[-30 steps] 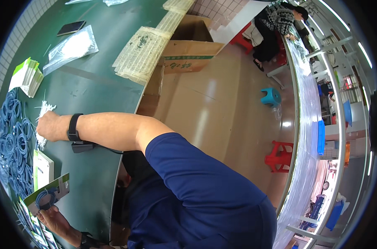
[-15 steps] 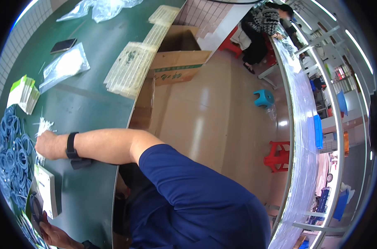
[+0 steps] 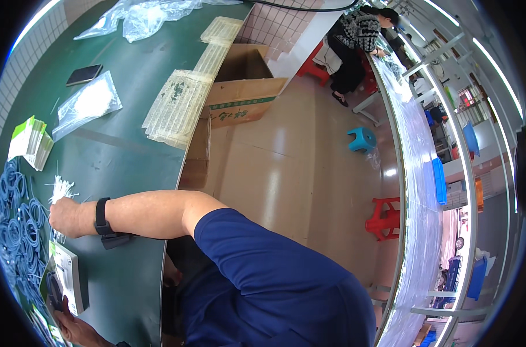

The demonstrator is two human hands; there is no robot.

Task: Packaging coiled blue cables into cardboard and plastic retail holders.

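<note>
At the left edge of the frame, the right hand (image 3: 66, 218) lies over a bundle of white ties (image 3: 61, 188), its back to the viewer; the fingers are hidden, so how far they are open, or what they grip, cannot be told. At lower left, the left hand (image 3: 72, 327) is closed on the lower end of a card (image 3: 46, 276), seen nearly edge-on, with a dark coil (image 3: 55, 287) on it.

Between the hands stands a white stack (image 3: 69, 274). Blue cable coils (image 3: 23, 231) heap along the left edge, beside both hands. Above them are green-and-white cards (image 3: 31, 144), a clear bag with white contents (image 3: 89, 104), a black phone (image 3: 85, 74) and, at the top, crumpled clear plastic (image 3: 144, 20).

The green tabletop (image 3: 121, 277) bears yellowed tape strips (image 3: 179, 104) along its right edge; the right forearm crosses it. Beyond is a shiny tan floor (image 3: 274, 168) with an open cardboard box (image 3: 242, 109), a blue stool (image 3: 362, 140) and a red stool (image 3: 384, 220). A plastic-covered bench (image 3: 416, 202) curves down the right, where another person (image 3: 355, 37) works at upper right.
</note>
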